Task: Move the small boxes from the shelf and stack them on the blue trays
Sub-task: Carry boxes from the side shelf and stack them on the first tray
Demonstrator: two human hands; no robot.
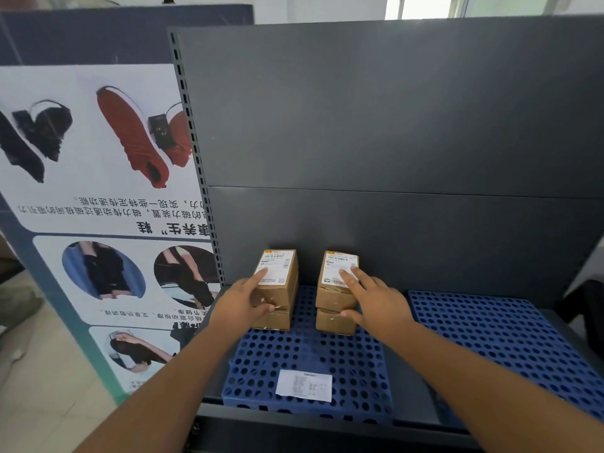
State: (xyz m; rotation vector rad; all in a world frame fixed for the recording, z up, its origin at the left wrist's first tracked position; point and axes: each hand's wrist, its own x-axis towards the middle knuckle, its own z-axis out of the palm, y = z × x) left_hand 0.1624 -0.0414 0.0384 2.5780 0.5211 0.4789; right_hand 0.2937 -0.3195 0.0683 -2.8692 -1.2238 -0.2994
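Two-box stacks on a blue tray (310,354).
Left hand (242,302) pinches left top box (281,289), right hand (376,299) right top box (330,297); best to square edges before releasing.

One head-worn wide-angle view. It faces forward and a bit down, square-on to the shelf (403,387) from its front edge, close in. Back panel (392,109) fills the upper frame, poster (98,204) at left.
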